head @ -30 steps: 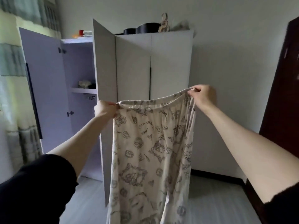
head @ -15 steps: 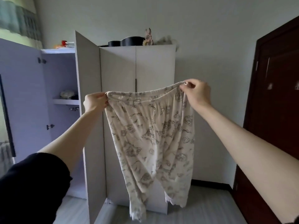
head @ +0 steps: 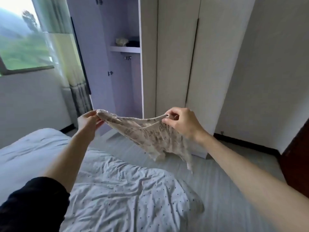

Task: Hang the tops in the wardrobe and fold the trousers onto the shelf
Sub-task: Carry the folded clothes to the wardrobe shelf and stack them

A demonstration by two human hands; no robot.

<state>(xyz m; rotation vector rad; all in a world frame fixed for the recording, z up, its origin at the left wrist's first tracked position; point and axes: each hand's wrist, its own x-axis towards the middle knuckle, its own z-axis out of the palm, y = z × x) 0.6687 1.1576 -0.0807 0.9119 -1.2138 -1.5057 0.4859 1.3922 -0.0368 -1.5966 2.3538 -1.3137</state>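
Nearest the camera, a rumpled dotted sheet point(head: 133, 195) is covering the bed. Above its far edge, the left hand point(head: 89, 120) and right hand point(head: 182, 122) are each pinching one end of the waistband of thin, printed pyjama trousers point(head: 150, 136), stretched left to right, legs trailing down on the right side. Beyond, the wardrobe point(head: 175, 64) is standing open, its shelf point(head: 125, 49) well apart.

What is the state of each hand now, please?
Left hand: holding one end of the trousers waistband.
Right hand: pinching the other end of the waistband.
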